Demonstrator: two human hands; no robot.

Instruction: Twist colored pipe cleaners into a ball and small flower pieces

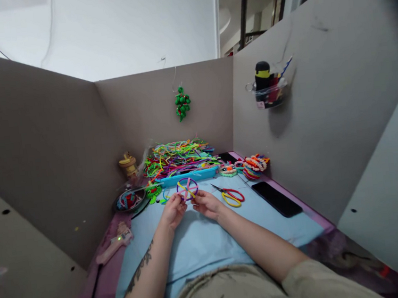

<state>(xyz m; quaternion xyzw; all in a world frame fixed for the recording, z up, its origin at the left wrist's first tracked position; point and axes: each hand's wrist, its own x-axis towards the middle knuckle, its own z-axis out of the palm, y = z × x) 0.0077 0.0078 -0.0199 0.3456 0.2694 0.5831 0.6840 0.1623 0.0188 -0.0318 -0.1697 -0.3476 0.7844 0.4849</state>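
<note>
Head view: both hands meet just over the far middle of the table [202,243], which is covered by a light blue mat. The left hand [174,210] and right hand [206,204] each pinch the lower edge of a small ring [187,188] of purple pipe cleaner. Their fingertips are closed on it from either side, and the other fingers are curled in.

The ring is held clear of the mat, just in front of the blue tray [187,177]. It stands roughly upright with its open face turned toward the person. Being round, it has no clear long axis. Pink and yellow strands cross inside it, the pink one running nearly top to bottom.

This looks like the shaping stage, with the strands being set or twisted where they meet the rim. A further twist would call for a steady pinch on both sides, so the ring keeps its round form.

Behind the tray lies a pile [178,158] of loose pipe cleaners. Scissors [230,196] lie just right of the right hand, with a phone [276,198] further right. A glue gun [116,241] lies well to the left, and a bowl [130,200] sits beyond the left hand.
</note>
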